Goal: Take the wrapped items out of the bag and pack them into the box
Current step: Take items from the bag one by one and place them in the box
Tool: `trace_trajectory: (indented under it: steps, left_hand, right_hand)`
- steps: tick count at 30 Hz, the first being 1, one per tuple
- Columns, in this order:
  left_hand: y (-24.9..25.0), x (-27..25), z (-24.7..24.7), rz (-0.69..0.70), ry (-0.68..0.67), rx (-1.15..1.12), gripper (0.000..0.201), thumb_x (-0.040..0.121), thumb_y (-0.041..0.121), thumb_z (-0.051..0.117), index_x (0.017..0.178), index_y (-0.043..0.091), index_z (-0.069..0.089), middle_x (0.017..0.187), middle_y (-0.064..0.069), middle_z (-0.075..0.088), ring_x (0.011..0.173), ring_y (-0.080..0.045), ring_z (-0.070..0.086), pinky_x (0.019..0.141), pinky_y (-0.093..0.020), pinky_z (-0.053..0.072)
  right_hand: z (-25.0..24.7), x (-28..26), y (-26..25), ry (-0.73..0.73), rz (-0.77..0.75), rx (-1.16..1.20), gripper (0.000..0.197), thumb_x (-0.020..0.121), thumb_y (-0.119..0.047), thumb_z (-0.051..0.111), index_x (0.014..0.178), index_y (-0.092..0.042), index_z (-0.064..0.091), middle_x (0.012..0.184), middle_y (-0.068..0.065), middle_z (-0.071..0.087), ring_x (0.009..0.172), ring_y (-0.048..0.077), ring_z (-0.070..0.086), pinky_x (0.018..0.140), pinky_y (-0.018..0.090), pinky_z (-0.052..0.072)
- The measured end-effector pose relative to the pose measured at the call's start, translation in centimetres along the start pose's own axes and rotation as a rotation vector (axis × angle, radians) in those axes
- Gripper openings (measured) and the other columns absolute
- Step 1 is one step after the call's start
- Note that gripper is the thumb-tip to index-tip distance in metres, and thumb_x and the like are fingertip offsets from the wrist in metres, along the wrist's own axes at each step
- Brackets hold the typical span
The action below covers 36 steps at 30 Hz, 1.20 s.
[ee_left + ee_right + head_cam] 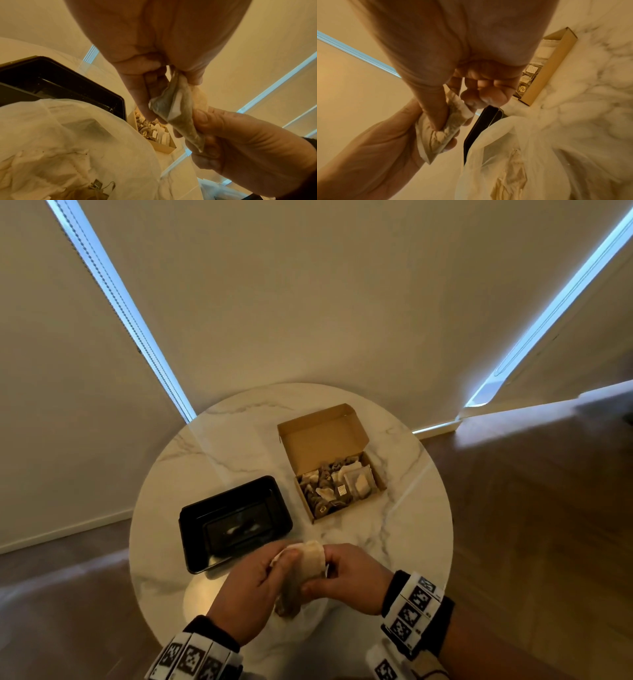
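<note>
Together, the left hand and right hand each hold a grip on one packet, fingers pinched on its sides, above the near edge of the round bench. Beyond the packet, the box sits open on the bench, already holding packets. Left of the box lies a black tray. Below the hands, the wrist views show the translucent bag, crumpled.

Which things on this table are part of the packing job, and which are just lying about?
Part of the job: wrapped packet held by left hand and right hand; translucent bag; cardboard box.
Lying about: black plastic tray.
</note>
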<state>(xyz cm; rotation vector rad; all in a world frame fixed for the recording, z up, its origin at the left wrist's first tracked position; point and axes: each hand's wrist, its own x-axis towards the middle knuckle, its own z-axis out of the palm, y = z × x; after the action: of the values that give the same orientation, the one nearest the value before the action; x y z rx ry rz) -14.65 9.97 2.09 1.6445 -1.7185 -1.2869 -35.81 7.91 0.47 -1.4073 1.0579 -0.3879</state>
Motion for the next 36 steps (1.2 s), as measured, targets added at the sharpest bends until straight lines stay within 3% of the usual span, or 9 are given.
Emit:
trace_trajectory:
  steps: [3, 7, 10, 14, 18, 22, 27, 32, 36]
  left_hand:
    - [-0.5, 0.2, 0.1, -0.072, 0.029, -0.081, 0.040, 0.094, 0.060, 0.051, 0.131, 0.047, 0.060, 0.112, 0.025, 0.069, 0.103, 0.001, 0.067, 0.090, -0.033, 0.059]
    - [-0.9, -0.5, -0.3, -0.159, 0.111, -0.113, 0.038, 0.094, 0.052, 0.057, 0.129, 0.039, 0.062, 0.103, 0.014, 0.073, 0.094, -0.002, 0.071, 0.085, -0.029, 0.059]
    - [-1.8, -1.7, -0.8, -0.238, 0.145, -0.134, 0.026, 0.096, 0.045, 0.061, 0.122, 0.040, 0.066, 0.103, 0.014, 0.075, 0.094, -0.003, 0.072, 0.088, -0.032, 0.060]
    - [-2.7, -3.5, -1.3, -0.328, 0.154, -0.175, 0.032, 0.088, 0.056, 0.059, 0.116, 0.043, 0.067, 0.103, 0.018, 0.075, 0.094, -0.004, 0.072, 0.091, -0.035, 0.059]
    - [-3.0, -4.8, -1.2, -0.392, 0.163, -0.192, 0.031, 0.090, 0.052, 0.059, 0.118, 0.040, 0.067, 0.104, 0.019, 0.074, 0.094, -0.003, 0.071, 0.093, -0.035, 0.057]
    - [-3.6, -5.5, -0.6, -0.445, 0.182, -0.177, 0.019, 0.097, 0.041, 0.062, 0.115, 0.040, 0.067, 0.103, 0.023, 0.073, 0.092, -0.001, 0.071, 0.092, -0.036, 0.058]
    - [-3.9, -5.7, 0.1, -0.456, 0.206, -0.180, 0.018, 0.097, 0.038, 0.064, 0.115, 0.039, 0.068, 0.103, 0.025, 0.073, 0.092, 0.000, 0.072, 0.090, -0.032, 0.057]
    - [-4.1, -5.6, 0.1, -0.444, 0.194, -0.145, 0.018, 0.097, 0.040, 0.064, 0.115, 0.039, 0.069, 0.104, 0.024, 0.073, 0.093, 0.000, 0.071, 0.090, -0.032, 0.057]
    - [-4.0, -5.5, 0.1, -0.438, 0.192, -0.121, 0.019, 0.096, 0.042, 0.065, 0.115, 0.041, 0.068, 0.103, 0.019, 0.074, 0.092, 0.001, 0.071, 0.088, -0.029, 0.056]
  right_hand:
    - [-2.6, 0.4, 0.1, 0.042, 0.016, -0.103, 0.031, 0.080, -0.038, 0.082, 0.109, -0.030, 0.075, 0.107, -0.008, 0.076, 0.101, 0.009, 0.071, 0.095, 0.039, 0.057]
    - [-9.1, 2.6, 0.5, 0.200, 0.071, -0.227, 0.019, 0.083, -0.029, 0.082, 0.098, -0.037, 0.072, 0.093, -0.016, 0.074, 0.089, -0.004, 0.067, 0.080, 0.025, 0.051]
    - [-14.6, 5.7, 1.6, 0.280, 0.168, -0.403, 0.024, 0.085, -0.029, 0.080, 0.107, -0.029, 0.070, 0.099, -0.010, 0.072, 0.095, 0.010, 0.066, 0.084, 0.033, 0.051]
    - [-18.9, 9.5, 3.1, 0.184, 0.251, -0.727, 0.014, 0.088, -0.027, 0.075, 0.093, -0.027, 0.063, 0.092, 0.000, 0.066, 0.091, 0.024, 0.064, 0.075, 0.032, 0.043]
    - [-20.1, 12.0, 4.3, 0.093, 0.315, -0.913, 0.015, 0.089, -0.029, 0.071, 0.082, -0.026, 0.057, 0.093, 0.004, 0.066, 0.092, 0.028, 0.064, 0.075, 0.031, 0.043]
    - [-19.6, 13.3, 5.6, 0.021, 0.342, -1.036, 0.011, 0.092, -0.032, 0.065, 0.087, -0.024, 0.059, 0.099, 0.007, 0.065, 0.092, 0.026, 0.061, 0.075, 0.029, 0.041]
    - [-19.5, 13.9, 7.1, -0.042, 0.369, -1.108, 0.036, 0.093, -0.031, 0.066, 0.125, -0.014, 0.063, 0.124, 0.010, 0.066, 0.113, 0.030, 0.063, 0.079, 0.027, 0.041]
    - [-19.5, 14.1, 6.0, -0.055, 0.352, -1.157, 0.013, 0.095, -0.030, 0.061, 0.095, -0.018, 0.067, 0.099, 0.010, 0.064, 0.100, 0.031, 0.065, 0.080, 0.033, 0.049]
    - [-19.5, 14.2, 5.6, -0.034, 0.374, -1.203, 0.023, 0.097, -0.028, 0.058, 0.114, -0.017, 0.069, 0.113, 0.008, 0.068, 0.103, 0.028, 0.065, 0.079, 0.032, 0.047]
